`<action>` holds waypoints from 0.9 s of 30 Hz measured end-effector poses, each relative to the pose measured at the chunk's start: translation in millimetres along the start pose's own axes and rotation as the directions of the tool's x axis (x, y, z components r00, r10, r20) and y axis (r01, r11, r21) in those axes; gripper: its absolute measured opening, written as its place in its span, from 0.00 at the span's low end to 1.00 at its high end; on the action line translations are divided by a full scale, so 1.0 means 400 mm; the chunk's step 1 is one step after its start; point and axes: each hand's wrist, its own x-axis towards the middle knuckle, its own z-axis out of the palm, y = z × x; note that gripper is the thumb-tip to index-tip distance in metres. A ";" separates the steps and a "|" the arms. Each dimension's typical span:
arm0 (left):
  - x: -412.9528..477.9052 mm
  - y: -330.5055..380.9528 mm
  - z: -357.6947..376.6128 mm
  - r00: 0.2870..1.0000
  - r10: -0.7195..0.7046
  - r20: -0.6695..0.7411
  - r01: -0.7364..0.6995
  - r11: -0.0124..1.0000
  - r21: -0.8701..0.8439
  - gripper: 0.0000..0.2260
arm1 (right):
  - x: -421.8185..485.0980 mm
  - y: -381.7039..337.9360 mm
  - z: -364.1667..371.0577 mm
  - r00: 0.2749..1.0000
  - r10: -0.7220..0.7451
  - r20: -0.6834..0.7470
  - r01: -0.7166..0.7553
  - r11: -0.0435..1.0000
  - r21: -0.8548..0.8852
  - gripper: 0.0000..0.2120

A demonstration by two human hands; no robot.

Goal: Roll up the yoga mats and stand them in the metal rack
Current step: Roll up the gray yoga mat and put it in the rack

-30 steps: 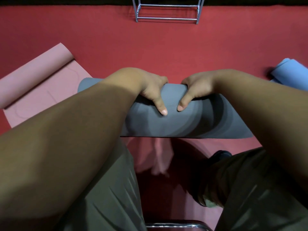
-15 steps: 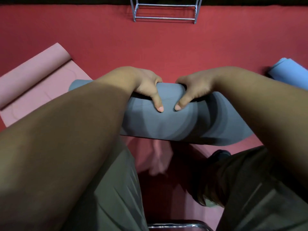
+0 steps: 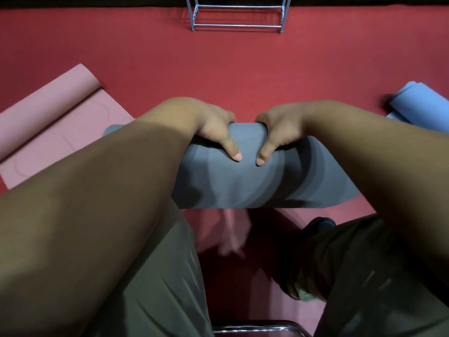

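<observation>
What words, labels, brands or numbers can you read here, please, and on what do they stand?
None: no readable text. The grey yoga mat, gripped by the left hand and right hand, shows only darker curved bands; the pink yoga mat bears faint curved outlines, no letters; the blue yoga mat and metal rack show no markings.

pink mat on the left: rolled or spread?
Partly rolled: the pink mat has a roll at its far end; the rest lies flat on the red floor.

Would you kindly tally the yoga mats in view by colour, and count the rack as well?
Grey mat: 1
Pink mat: 1
Blue mat: 1
Metal rack: 1
Total: 4
</observation>
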 end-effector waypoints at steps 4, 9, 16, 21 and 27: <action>0.010 0.026 0.017 0.999 0.036 -0.002 -0.035 0.978 0.208 0.66 | 0.002 0.025 0.000 0.999 0.024 0.033 -0.027 0.994 0.104 0.31; -0.001 0.041 0.030 0.980 0.130 -0.152 -0.067 0.929 0.364 0.57 | -0.009 0.040 -0.012 0.997 0.052 0.060 -0.063 0.980 0.187 0.29; -0.007 0.027 0.019 0.946 0.159 -0.283 -0.048 0.931 0.362 0.43 | -0.012 0.023 -0.028 0.998 0.033 0.046 -0.036 0.997 0.074 0.47; -0.015 0.022 -0.012 0.942 0.108 -0.317 -0.021 0.964 0.266 0.42 | 0.003 0.003 -0.013 0.995 0.020 -0.101 -0.039 0.981 -0.191 0.70; -0.005 0.020 -0.009 0.970 0.057 -0.237 -0.012 0.983 0.185 0.41 | 0.019 0.005 0.004 0.988 0.010 -0.153 -0.031 0.990 -0.136 0.51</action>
